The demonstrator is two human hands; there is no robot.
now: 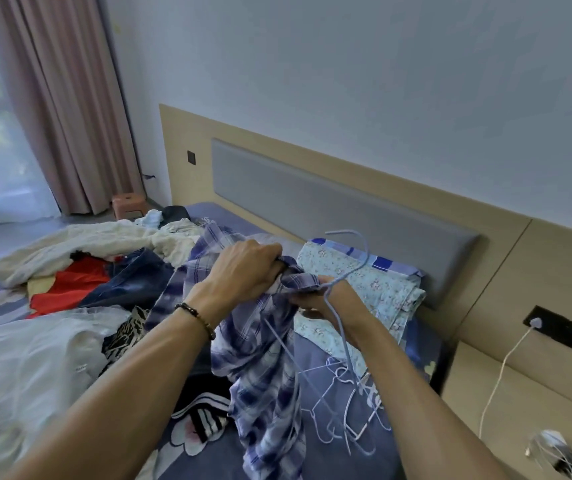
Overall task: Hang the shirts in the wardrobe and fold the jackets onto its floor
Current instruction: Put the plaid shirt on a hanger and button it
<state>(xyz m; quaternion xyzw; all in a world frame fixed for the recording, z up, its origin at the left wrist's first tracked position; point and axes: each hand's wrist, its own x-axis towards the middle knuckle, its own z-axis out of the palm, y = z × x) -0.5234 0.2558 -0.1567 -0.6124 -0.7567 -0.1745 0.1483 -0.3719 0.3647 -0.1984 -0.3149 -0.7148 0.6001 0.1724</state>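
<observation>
A blue and white plaid shirt (260,372) hangs in front of me over the bed. My left hand (246,268) grips the shirt's collar from above. Just to the right and lower, my right hand (326,299) holds the shirt's edge together with a light blue wire hanger (350,271), whose hook rises above my hands. The hanger's lower part runs down inside and beside the shirt. Several more light blue hangers (343,407) lie on the blue bedsheet below my right arm.
A heap of clothes covers the bed's left side: a cream garment (87,247), a red one (70,289), denim (132,282) and a white one (25,368). A folded floral quilt (378,289) lies by the grey headboard (329,209). A bedside cabinet (519,403) with a charger cable stands right.
</observation>
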